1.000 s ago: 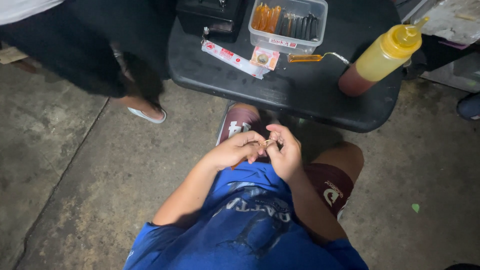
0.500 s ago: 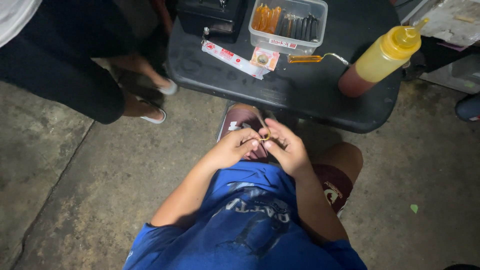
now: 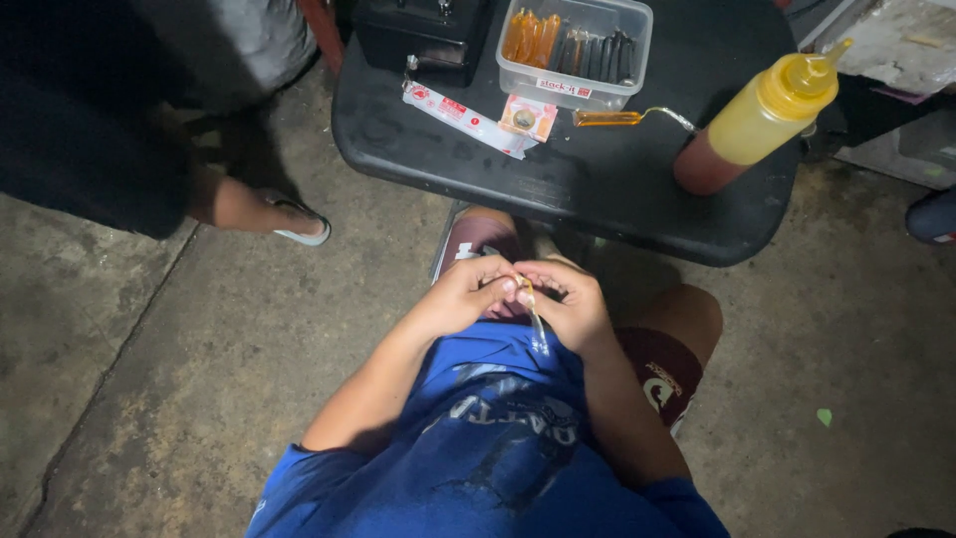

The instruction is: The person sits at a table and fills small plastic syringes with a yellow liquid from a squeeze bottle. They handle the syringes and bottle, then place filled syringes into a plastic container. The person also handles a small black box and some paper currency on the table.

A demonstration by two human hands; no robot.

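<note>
My left hand and my right hand meet over my lap, fingertips pinched together on a thin clear strip that hangs down between them toward my blue shirt. The upper end of the strip is hidden in the fingers. Both hands sit just in front of the near edge of a low black table.
On the table stand a clear tub of orange and dark pieces, a yellow squeeze bottle, a red-and-white packet strip, an amber-handled tool and a black box. Another person's sandalled foot is on the concrete at left.
The other person's foot has stepped closer to the table's left side. My hands stay together on my lap, and the clear strip now hangs down more visibly.
</note>
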